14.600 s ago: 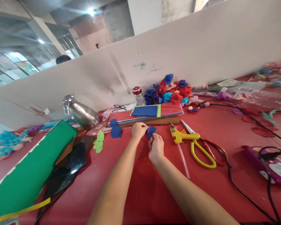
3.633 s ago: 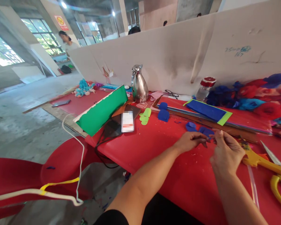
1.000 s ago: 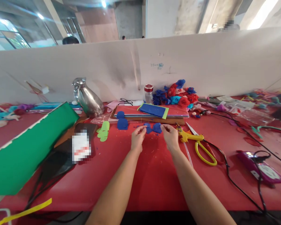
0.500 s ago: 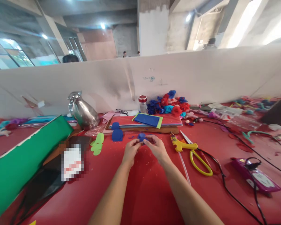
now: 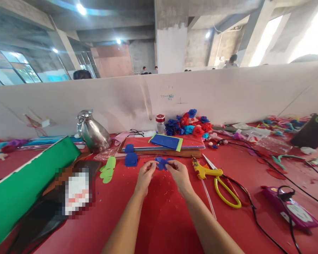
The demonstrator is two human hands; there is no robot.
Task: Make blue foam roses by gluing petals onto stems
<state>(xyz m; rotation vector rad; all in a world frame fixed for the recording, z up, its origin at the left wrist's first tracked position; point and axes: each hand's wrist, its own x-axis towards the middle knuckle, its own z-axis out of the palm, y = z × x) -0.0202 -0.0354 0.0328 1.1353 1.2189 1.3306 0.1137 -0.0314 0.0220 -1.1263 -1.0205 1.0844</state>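
A small blue paper piece with rounded lobes is held between my two hands above the red table. My left hand pinches its left edge. On its right side, the fingers of my right hand are closed on it. Left of my hands lie blue cut pieces in a stack and light green rounded cutouts. To the right are a yellow glue gun and scissors with yellow handles.
Behind my hands, folded blue paper lies on stacked sheets, beside a red-lidded jar and paper flowers. A metal jug and green board stand left. Cables and a purple power strip lie right.
The view has tilted up slightly. My hands have moved a little apart, and more of the blue piece shows spread between them.
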